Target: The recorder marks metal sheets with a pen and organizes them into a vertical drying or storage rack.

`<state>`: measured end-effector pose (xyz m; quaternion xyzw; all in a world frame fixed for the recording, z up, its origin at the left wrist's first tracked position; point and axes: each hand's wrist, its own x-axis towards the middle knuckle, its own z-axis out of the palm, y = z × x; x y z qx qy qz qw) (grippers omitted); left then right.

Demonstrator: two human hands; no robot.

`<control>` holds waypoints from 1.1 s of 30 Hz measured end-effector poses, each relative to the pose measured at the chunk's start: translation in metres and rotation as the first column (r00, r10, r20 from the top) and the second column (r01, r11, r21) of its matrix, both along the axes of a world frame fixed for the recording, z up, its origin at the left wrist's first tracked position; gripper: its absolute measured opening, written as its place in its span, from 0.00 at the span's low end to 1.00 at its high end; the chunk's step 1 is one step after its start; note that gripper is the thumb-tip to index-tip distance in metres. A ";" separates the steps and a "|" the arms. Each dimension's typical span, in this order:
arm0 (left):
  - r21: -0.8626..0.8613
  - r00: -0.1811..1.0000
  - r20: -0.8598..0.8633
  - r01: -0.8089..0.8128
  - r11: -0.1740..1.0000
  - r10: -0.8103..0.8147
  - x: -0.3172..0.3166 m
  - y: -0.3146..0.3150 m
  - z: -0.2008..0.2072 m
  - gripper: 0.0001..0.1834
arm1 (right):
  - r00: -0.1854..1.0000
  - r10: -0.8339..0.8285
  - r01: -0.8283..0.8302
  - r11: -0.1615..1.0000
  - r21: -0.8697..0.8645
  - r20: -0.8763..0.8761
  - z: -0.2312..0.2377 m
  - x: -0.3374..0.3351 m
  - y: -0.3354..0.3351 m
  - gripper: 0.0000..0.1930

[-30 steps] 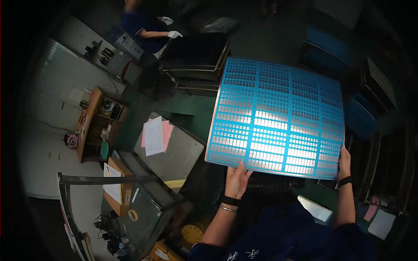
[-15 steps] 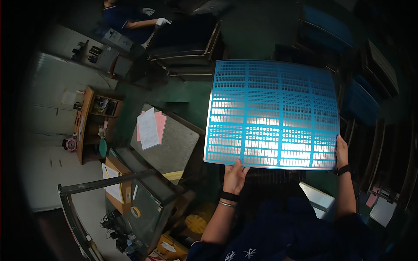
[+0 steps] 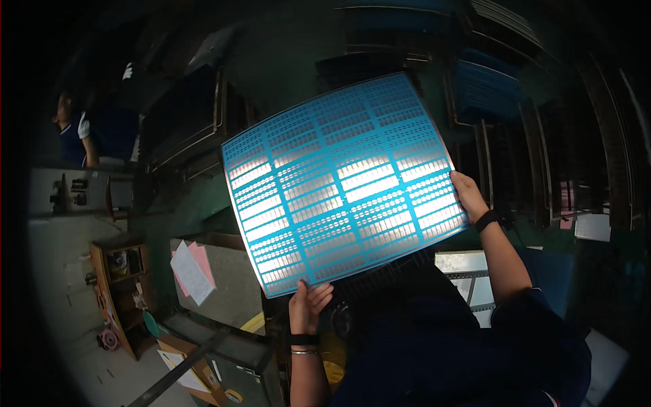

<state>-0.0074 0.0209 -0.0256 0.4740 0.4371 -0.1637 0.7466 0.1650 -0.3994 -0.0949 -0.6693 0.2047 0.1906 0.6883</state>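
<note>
A large thin metal sheet (image 3: 346, 183) with a printed blue pattern of rows and blocks is held up in front of me, tilted so that its left side dips lower. Light glares off the bare silvery patches across its middle. My left hand (image 3: 308, 308) grips the lower edge near the left corner, thumb on the printed face, fingers behind. At the right edge, close to the lower right corner, my right hand (image 3: 469, 198) is closed on the sheet. Its fingers behind the sheet are hidden.
Left of the sheet stands a grey-topped table (image 3: 230, 271) with pink and white papers (image 3: 193, 271). A wooden shelf (image 3: 122, 292) is against the left wall. Racks with blue sheets (image 3: 485, 88) stand far right. A co-worker in dark blue (image 3: 102, 139) is at the far left.
The sheet has swung to the left and tilted, its right side now higher. Both hands keep their hold. My view has turned right, so the room has shifted left.
</note>
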 end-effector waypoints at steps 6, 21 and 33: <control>-0.016 0.974 -0.168 0.151 0.988 -0.152 0.009 0.016 -0.009 0.33 | 0.999 -0.011 0.007 0.995 0.097 0.043 0.011 0.002 0.001 0.20; -0.198 0.955 -0.293 -0.093 0.976 0.031 0.020 0.013 0.011 0.30 | 0.998 -0.045 0.035 0.981 0.189 0.050 0.012 -0.032 -0.032 0.24; -0.274 0.886 -0.308 -0.432 0.859 0.347 0.021 -0.003 0.031 0.24 | 0.766 -0.356 -0.095 0.760 -0.643 -0.535 -0.215 -0.408 -0.091 0.21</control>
